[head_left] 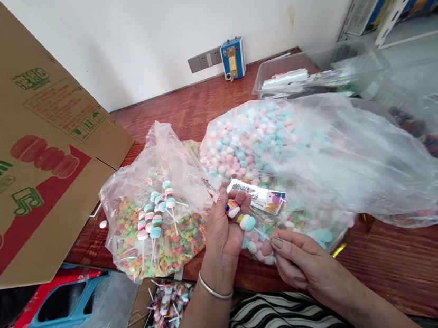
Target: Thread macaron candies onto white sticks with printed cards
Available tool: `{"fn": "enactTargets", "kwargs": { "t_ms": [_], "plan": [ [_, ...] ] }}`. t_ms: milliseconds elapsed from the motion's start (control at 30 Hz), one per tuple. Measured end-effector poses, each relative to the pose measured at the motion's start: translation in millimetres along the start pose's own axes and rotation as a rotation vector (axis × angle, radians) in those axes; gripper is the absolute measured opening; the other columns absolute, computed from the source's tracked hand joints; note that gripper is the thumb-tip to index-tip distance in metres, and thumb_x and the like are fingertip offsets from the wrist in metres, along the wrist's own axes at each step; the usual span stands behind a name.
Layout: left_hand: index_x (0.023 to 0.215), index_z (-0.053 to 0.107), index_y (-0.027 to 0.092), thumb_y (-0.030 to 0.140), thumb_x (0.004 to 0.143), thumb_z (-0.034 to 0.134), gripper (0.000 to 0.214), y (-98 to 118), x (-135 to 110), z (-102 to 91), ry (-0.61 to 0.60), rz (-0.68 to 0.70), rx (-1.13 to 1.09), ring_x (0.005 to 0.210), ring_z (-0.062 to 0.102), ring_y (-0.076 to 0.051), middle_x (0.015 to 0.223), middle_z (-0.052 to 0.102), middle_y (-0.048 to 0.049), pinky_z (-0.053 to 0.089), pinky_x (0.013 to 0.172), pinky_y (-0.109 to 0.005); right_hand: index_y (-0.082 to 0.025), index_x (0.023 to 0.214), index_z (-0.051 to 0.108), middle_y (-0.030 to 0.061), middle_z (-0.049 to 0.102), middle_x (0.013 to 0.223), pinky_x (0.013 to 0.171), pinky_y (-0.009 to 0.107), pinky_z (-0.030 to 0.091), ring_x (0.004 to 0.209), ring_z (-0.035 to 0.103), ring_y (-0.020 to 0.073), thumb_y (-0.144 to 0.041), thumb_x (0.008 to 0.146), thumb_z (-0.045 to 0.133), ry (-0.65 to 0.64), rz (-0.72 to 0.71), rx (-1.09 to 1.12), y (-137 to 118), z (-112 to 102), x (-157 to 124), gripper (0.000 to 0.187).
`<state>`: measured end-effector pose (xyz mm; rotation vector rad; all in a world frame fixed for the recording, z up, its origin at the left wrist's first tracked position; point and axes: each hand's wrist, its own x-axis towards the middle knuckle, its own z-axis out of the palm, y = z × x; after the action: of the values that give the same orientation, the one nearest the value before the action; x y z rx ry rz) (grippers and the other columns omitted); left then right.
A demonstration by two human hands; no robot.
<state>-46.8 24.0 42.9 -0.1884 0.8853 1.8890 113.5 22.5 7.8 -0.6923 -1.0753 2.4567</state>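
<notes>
My left hand (224, 227), with a bangle on its wrist, has its fingers curled round the upper part of a candy lollipop (247, 222). Yellow, white and blue pieces show on the stick, with a colourful printed part above them. Thumb and finger of my right hand (294, 258) pinch the white stick's lower end. Just beyond my left fingers lies a flat printed packet (261, 196) on a clear bag of pastel candies (236, 140). Several stacked candy lollipops (149, 220) rest on a bag of ring-shaped candies (188, 237) to the left.
A large cardboard box (42, 154) stands at the left of the wooden table (392, 275). Below the table edge, an open carton holds many wrapped lollipops (165, 314). A clear plastic tub (319, 66) and a small blue device (232, 58) are at the back.
</notes>
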Motion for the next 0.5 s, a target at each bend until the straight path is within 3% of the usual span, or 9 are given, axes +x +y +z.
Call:
{"fn": "enactTargets", "kwargs": {
  "t_ms": [133,267,400,500],
  "plan": [
    [0.103,0.066,0.011,0.024,0.088,0.063,0.02,1.4,-2.8,-0.1,-0.09,-0.049,-0.039,0.064,0.063,-0.008,0.071,0.06,0.001,0.058,0.085,-0.032,-0.016,0.082,0.06,-0.0132,0.026,0.041,0.037,0.021,0.012,0.036,0.012,0.0042,-0.044,0.09,0.058,0.007,0.03,0.117,-0.8,-1.0,-0.7,0.029],
    [0.1,0.068,0.012,0.029,0.088,0.064,0.021,-8.5,-8.7,0.2,-0.101,-0.061,0.006,0.057,0.059,-0.007,0.064,0.056,0.0037,0.055,0.092,-0.036,-0.016,0.081,0.061,-0.0135,0.026,0.038,0.035,0.02,0.012,0.033,0.011,0.0032,-0.043,0.09,0.059,-0.003,0.033,0.167,0.8,4.0,0.5,0.029],
    [0.096,0.067,0.013,0.032,0.087,0.064,0.021,-20.0,-12.7,0.8,-0.111,-0.064,0.018,0.057,0.06,-0.008,0.064,0.058,0.0028,0.055,0.09,-0.037,-0.016,0.08,0.06,-0.0128,0.028,0.04,0.035,0.019,0.014,0.034,0.014,0.0031,-0.043,0.09,0.06,0.018,-0.016,0.134,1.3,7.3,3.3,0.029],
    [0.099,0.066,0.013,0.032,0.088,0.064,0.023,-14.7,-7.6,1.1,-0.125,-0.059,-0.036,0.066,0.064,-0.011,0.071,0.061,0.0005,0.055,0.087,-0.034,-0.015,0.081,0.061,-0.0131,0.027,0.04,0.035,0.019,0.014,0.034,0.012,0.0029,-0.042,0.09,0.06,0.001,-0.008,0.146,-0.5,4.0,3.0,0.029]
  ]
}}
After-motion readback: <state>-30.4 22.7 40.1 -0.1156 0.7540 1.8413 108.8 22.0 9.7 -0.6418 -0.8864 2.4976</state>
